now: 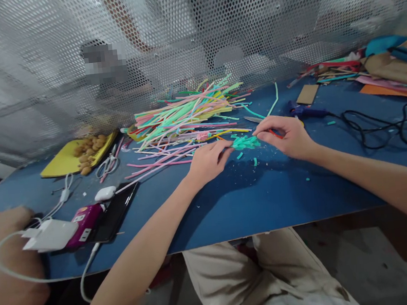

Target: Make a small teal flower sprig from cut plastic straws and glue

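Observation:
On the blue table (238, 202), a small bundle of short teal straw pieces (245, 142) is pinched between my two hands. My left hand (207, 161) grips its left end with closed fingers. My right hand (285, 136) closes on its right end and also holds red-handled scissors (277, 134), whose blades poke out to the left. A big pile of long coloured straws (188, 117) lies just behind my hands. Tiny teal offcuts (255, 161) are scattered below the bundle.
A yellow tray of nuts (79, 154) and scissors (106, 166) lie at left, near a phone (117, 213), a white charger (49, 234) and another person's hand (1, 222). A blue glue gun (305, 110), black cable (380, 127) and paper scraps (381, 71) lie right. Perforated metal screen (190, 36) behind.

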A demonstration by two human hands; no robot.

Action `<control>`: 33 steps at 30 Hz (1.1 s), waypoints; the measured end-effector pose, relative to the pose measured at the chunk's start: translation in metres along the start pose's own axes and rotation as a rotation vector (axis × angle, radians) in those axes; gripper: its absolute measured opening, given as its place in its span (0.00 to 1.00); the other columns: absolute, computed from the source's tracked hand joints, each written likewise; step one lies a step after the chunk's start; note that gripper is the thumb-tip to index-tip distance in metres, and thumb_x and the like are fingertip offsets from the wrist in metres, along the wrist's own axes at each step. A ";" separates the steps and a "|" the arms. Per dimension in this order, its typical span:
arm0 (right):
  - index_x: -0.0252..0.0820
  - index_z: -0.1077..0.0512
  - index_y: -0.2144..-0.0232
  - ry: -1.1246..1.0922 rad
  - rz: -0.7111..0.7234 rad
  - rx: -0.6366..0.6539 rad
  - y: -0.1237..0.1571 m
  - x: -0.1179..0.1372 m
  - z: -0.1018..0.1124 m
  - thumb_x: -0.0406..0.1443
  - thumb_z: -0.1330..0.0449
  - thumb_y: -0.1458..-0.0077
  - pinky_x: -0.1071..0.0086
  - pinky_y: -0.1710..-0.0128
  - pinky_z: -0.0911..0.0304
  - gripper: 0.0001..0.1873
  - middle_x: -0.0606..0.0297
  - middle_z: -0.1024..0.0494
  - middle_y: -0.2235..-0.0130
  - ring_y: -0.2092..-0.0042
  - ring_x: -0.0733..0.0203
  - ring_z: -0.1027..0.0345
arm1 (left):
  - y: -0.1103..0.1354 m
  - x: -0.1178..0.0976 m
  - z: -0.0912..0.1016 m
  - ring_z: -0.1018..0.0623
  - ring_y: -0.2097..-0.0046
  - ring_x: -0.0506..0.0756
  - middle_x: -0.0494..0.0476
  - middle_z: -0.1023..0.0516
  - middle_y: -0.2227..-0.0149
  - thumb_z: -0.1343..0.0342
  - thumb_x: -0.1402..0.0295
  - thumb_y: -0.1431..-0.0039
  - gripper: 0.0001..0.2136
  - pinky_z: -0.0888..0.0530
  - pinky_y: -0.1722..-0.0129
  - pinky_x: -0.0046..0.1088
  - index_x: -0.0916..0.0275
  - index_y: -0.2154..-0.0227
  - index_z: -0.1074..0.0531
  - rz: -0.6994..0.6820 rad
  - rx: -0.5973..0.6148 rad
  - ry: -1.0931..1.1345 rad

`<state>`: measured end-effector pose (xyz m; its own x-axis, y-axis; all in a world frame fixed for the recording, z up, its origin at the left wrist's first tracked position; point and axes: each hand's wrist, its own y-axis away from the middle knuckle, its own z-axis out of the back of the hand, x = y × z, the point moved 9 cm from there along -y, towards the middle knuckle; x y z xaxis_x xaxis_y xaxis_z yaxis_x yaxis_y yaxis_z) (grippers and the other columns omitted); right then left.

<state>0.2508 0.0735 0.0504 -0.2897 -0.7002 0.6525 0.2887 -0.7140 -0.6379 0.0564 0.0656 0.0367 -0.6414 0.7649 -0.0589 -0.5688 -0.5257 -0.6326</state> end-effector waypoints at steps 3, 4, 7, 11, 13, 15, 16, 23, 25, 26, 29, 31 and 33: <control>0.47 0.22 0.64 -0.014 -0.017 -0.035 0.000 -0.002 0.003 0.41 0.39 0.36 0.58 0.58 0.33 0.07 0.62 0.20 0.62 0.61 0.56 0.27 | 0.000 -0.001 0.001 0.16 0.59 0.54 0.58 0.15 0.59 0.47 0.64 0.29 0.10 0.24 0.56 0.29 0.61 0.54 0.23 -0.029 -0.007 0.001; 0.47 0.22 0.64 -0.014 -0.032 -0.036 0.000 -0.005 0.004 0.41 0.39 0.36 0.58 0.59 0.33 0.07 0.62 0.20 0.63 0.61 0.56 0.27 | 0.000 -0.002 0.001 0.16 0.58 0.54 0.58 0.14 0.58 0.47 0.64 0.29 0.10 0.24 0.55 0.30 0.60 0.54 0.23 -0.043 0.000 -0.004; 0.47 0.22 0.65 -0.006 -0.066 -0.016 0.000 -0.010 0.002 0.42 0.38 0.37 0.60 0.60 0.33 0.08 0.62 0.20 0.63 0.61 0.56 0.29 | -0.001 -0.006 0.001 0.16 0.57 0.55 0.57 0.14 0.57 0.48 0.64 0.28 0.11 0.24 0.54 0.32 0.59 0.52 0.22 -0.093 0.029 -0.041; 0.48 0.21 0.63 -0.022 -0.078 0.073 -0.001 -0.011 -0.006 0.43 0.36 0.39 0.61 0.62 0.33 0.07 0.62 0.20 0.60 0.63 0.58 0.29 | -0.001 -0.013 0.003 0.16 0.58 0.54 0.56 0.14 0.58 0.48 0.64 0.28 0.11 0.26 0.57 0.31 0.58 0.51 0.23 -0.170 0.039 -0.103; 0.50 0.19 0.61 -0.037 -0.067 0.130 -0.001 -0.008 -0.012 0.44 0.36 0.39 0.61 0.62 0.32 0.08 0.61 0.20 0.56 0.61 0.58 0.29 | -0.002 -0.016 0.005 0.17 0.58 0.54 0.55 0.14 0.58 0.48 0.65 0.28 0.11 0.27 0.58 0.31 0.58 0.51 0.23 -0.205 0.036 -0.131; 0.51 0.19 0.61 -0.052 -0.055 0.165 -0.001 -0.006 -0.015 0.44 0.36 0.39 0.62 0.62 0.32 0.09 0.61 0.21 0.54 0.59 0.57 0.28 | -0.002 -0.017 0.004 0.17 0.59 0.53 0.55 0.14 0.58 0.48 0.65 0.28 0.11 0.28 0.59 0.31 0.57 0.51 0.23 -0.217 0.046 -0.144; 0.50 0.19 0.62 -0.061 -0.052 0.180 -0.001 -0.005 -0.017 0.45 0.35 0.40 0.61 0.61 0.32 0.08 0.61 0.22 0.54 0.58 0.57 0.28 | -0.002 -0.017 0.003 0.17 0.59 0.53 0.55 0.14 0.58 0.49 0.65 0.27 0.11 0.28 0.58 0.31 0.56 0.51 0.23 -0.218 0.054 -0.145; 0.45 0.24 0.66 -0.031 -0.111 0.200 -0.001 -0.010 -0.019 0.45 0.38 0.37 0.62 0.60 0.34 0.11 0.61 0.21 0.62 0.61 0.58 0.30 | -0.002 -0.020 0.004 0.17 0.58 0.52 0.55 0.14 0.58 0.49 0.65 0.27 0.11 0.27 0.59 0.30 0.57 0.51 0.23 -0.241 0.044 -0.157; 0.45 0.25 0.66 -0.008 -0.146 0.159 -0.002 -0.015 -0.012 0.45 0.38 0.37 0.63 0.61 0.35 0.11 0.62 0.21 0.62 0.63 0.59 0.31 | -0.002 -0.019 0.005 0.17 0.58 0.52 0.55 0.14 0.59 0.49 0.64 0.27 0.11 0.27 0.59 0.29 0.58 0.53 0.22 -0.238 0.049 -0.160; 0.45 0.25 0.65 0.008 -0.161 0.141 -0.003 -0.018 -0.008 0.44 0.39 0.37 0.63 0.62 0.36 0.11 0.62 0.22 0.63 0.64 0.60 0.32 | -0.002 -0.018 0.004 0.17 0.58 0.52 0.55 0.14 0.59 0.49 0.64 0.27 0.11 0.27 0.59 0.29 0.58 0.53 0.22 -0.234 0.056 -0.160; 0.45 0.25 0.64 0.094 -0.158 0.124 -0.005 -0.025 0.003 0.45 0.40 0.36 0.62 0.64 0.37 0.11 0.63 0.22 0.65 0.67 0.60 0.34 | -0.001 -0.015 0.002 0.17 0.59 0.52 0.54 0.14 0.59 0.49 0.63 0.27 0.11 0.27 0.60 0.29 0.57 0.53 0.22 -0.228 0.065 -0.155; 0.45 0.24 0.64 0.177 -0.126 0.131 -0.008 -0.029 0.012 0.45 0.40 0.36 0.61 0.65 0.37 0.11 0.63 0.22 0.66 0.68 0.60 0.34 | 0.000 -0.014 0.002 0.17 0.61 0.52 0.53 0.14 0.60 0.48 0.63 0.27 0.11 0.28 0.61 0.29 0.56 0.52 0.21 -0.235 0.057 -0.155; 0.47 0.24 0.64 0.245 -0.092 0.140 -0.011 -0.033 0.020 0.45 0.41 0.36 0.60 0.65 0.36 0.11 0.63 0.21 0.66 0.68 0.59 0.32 | 0.001 -0.014 0.002 0.17 0.63 0.51 0.52 0.14 0.62 0.47 0.63 0.28 0.11 0.28 0.63 0.28 0.56 0.52 0.21 -0.251 0.041 -0.152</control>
<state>0.2754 0.1047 0.0442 -0.5269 -0.6251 0.5759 0.3691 -0.7787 -0.5074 0.0637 0.0536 0.0388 -0.5463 0.8098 0.2140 -0.7378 -0.3442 -0.5807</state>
